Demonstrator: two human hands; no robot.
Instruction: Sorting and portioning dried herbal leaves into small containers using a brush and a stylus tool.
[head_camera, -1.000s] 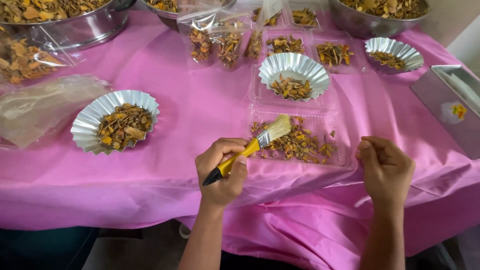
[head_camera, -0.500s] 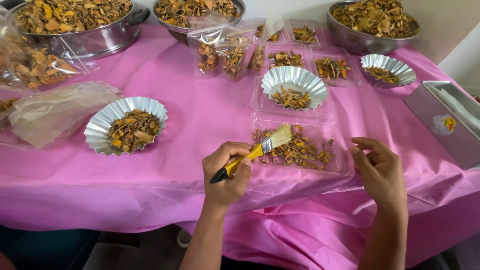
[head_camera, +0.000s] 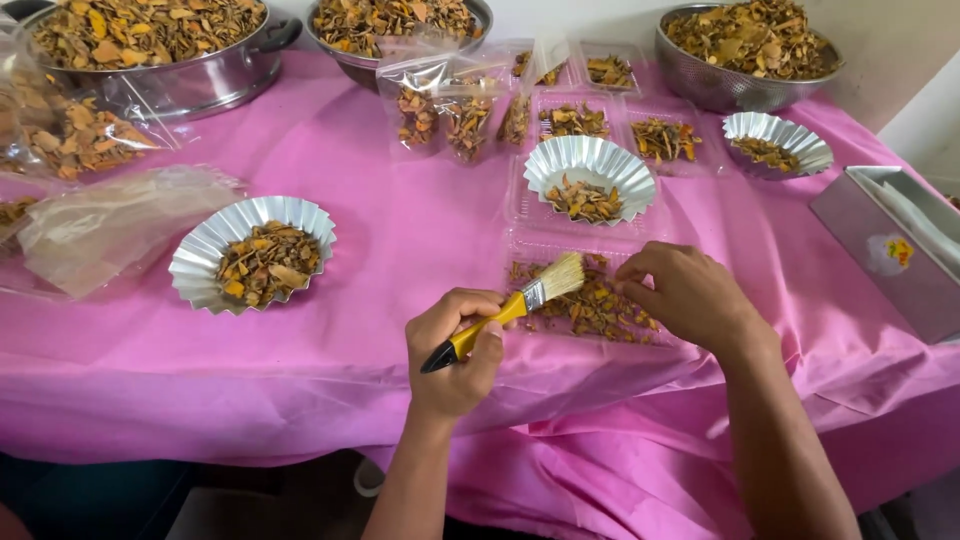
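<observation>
our left hand (head_camera: 455, 350) grips a yellow-handled brush (head_camera: 510, 310), bristles over the clear tray (head_camera: 590, 305) of dried pieces; our right hand (head_camera: 685, 295) rests on that tray.

glossy foil cups (head_camera: 252, 253); matt pink cloth (head_camera: 400, 260)

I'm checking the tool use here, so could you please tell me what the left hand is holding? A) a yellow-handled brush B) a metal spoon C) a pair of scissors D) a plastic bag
A: the left hand is closed around a brush with a yellow and black handle, its pale bristles over the clear tray of dried pieces.
</observation>
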